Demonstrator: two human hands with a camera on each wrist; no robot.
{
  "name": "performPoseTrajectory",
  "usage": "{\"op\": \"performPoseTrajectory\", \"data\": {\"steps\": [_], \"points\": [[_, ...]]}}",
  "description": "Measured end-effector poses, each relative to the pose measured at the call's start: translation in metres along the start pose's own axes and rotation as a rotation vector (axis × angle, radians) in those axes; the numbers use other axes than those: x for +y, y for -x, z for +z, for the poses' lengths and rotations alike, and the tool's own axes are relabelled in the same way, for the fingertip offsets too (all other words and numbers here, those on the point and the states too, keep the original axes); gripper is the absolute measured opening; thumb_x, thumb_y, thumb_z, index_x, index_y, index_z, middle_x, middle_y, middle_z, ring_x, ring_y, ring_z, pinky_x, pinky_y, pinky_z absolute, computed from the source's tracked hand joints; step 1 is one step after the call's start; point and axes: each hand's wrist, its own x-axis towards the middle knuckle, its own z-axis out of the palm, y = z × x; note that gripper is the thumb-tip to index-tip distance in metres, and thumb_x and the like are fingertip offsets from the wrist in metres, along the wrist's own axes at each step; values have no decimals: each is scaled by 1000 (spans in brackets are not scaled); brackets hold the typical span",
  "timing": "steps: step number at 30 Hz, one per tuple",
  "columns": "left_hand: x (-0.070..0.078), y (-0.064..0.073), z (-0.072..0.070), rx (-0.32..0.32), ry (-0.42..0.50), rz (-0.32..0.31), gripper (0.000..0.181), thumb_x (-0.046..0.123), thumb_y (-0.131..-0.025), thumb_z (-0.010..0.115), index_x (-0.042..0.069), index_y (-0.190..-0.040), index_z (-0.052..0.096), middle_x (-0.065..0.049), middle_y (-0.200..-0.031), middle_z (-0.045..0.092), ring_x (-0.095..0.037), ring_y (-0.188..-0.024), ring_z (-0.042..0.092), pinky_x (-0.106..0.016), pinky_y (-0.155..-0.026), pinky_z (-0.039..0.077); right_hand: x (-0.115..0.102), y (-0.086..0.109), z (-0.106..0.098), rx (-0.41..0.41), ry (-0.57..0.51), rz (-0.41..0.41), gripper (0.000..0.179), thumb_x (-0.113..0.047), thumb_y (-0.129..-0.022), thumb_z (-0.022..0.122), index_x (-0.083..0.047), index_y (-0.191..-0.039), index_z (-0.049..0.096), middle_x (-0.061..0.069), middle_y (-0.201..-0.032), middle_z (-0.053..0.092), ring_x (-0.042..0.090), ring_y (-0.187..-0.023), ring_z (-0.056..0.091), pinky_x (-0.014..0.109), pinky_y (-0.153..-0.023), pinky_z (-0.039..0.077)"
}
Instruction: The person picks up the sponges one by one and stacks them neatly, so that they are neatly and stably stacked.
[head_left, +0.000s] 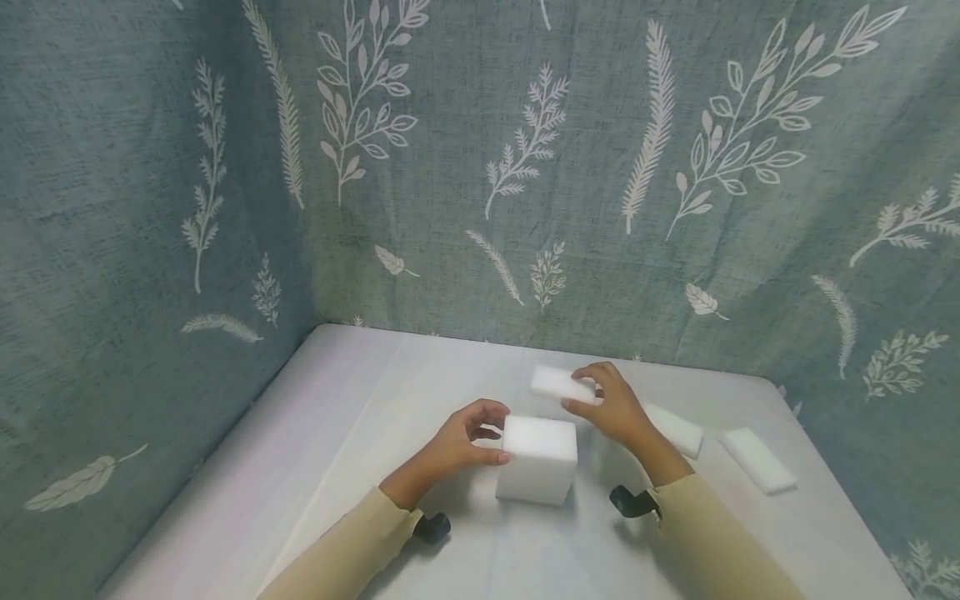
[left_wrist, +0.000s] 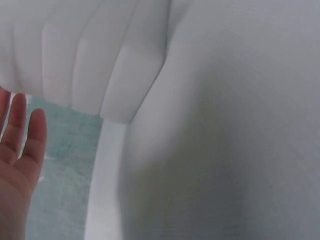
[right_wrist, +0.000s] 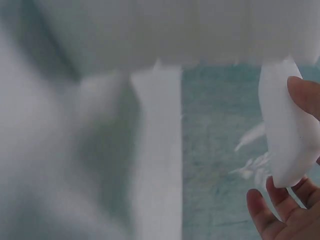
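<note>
A stack of white sponge blocks (head_left: 536, 475) stands on the table in front of me, its layers showing as seams in the left wrist view. At its left side, my left hand (head_left: 459, 442) holds it, thumb at the near corner and fingers at the far one. Above and beyond the stack's right side, my right hand (head_left: 611, 406) grips a single white sponge block (head_left: 557, 383) between thumb and fingers. In the right wrist view this sponge block (right_wrist: 282, 130) tilts upright, its right edge partly covered by the thumb.
Two more white sponge blocks, a nearer one (head_left: 757, 460) and another (head_left: 678, 429) partly behind the right wrist, lie flat on the right of the white-covered table (head_left: 390, 383). Green leaf-patterned cloth (head_left: 450, 208) hangs behind and at the sides.
</note>
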Motion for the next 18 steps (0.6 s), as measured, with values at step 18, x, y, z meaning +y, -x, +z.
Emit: {"op": "performPoseTrajectory", "data": {"steps": [18], "points": [[-24,-2,-5,18,-72,44,58,13,-77,82,6,-129,56,-6,-119,61,-24,-110,57,-45,-95,48,-35,45,3,79,-81,-136,43,-37,-80,81,-17,-115,64,-1,-122,46,24,-116,47,51,-97,45]]}}
